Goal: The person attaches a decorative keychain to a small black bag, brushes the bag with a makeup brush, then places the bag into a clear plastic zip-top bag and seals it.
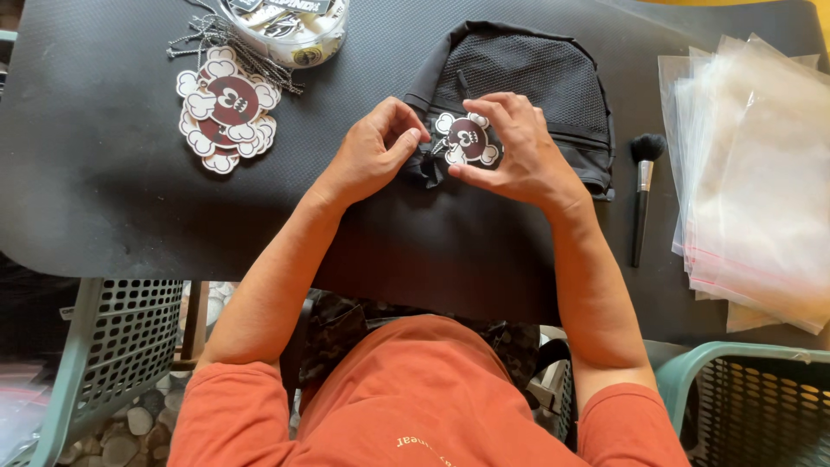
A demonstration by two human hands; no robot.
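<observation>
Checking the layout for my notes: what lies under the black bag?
The black bag lies on a dark table mat. Both hands, left hand and right hand, hold a cartoon tag on its front. What lies beneath the bag is covered.

The person wears an orange-red shirt (415,406) with short sleeves. One sleeve (229,415) covers the top of the left arm, and the other sleeve (627,424) covers the top of the right arm. Below the sleeves both arms are bare. The left hand (372,156) and right hand (519,151) are bare too. Small pale letters run across the shirt's front.
</observation>
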